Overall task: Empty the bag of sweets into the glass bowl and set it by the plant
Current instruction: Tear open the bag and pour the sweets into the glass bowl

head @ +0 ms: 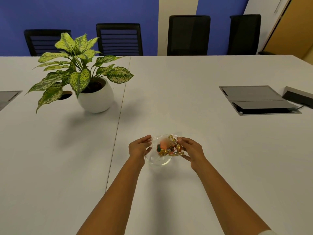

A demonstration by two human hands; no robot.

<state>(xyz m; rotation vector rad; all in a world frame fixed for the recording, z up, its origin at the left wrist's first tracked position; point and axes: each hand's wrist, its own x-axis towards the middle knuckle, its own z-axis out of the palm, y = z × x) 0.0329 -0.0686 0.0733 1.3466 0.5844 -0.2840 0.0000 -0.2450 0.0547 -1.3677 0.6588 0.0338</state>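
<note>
— Clear plastic: where's the bag [166,143]?

— Over the glass bowl [158,159] on the white surface [203,167]. My right hand [190,150] pinches it; my left hand [139,147] curls half open at its other side, touching.

— The plant [79,72]?

— Well apart, far left.

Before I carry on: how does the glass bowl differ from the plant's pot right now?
The glass bowl is clear and shallow; the plant pot is opaque white, rounder and taller. The bowl sits near the person, between the left hand and right hand, under the bag of sweets; the pot stands untouched, farther back on the left. Both rest upright on the white table.
</note>
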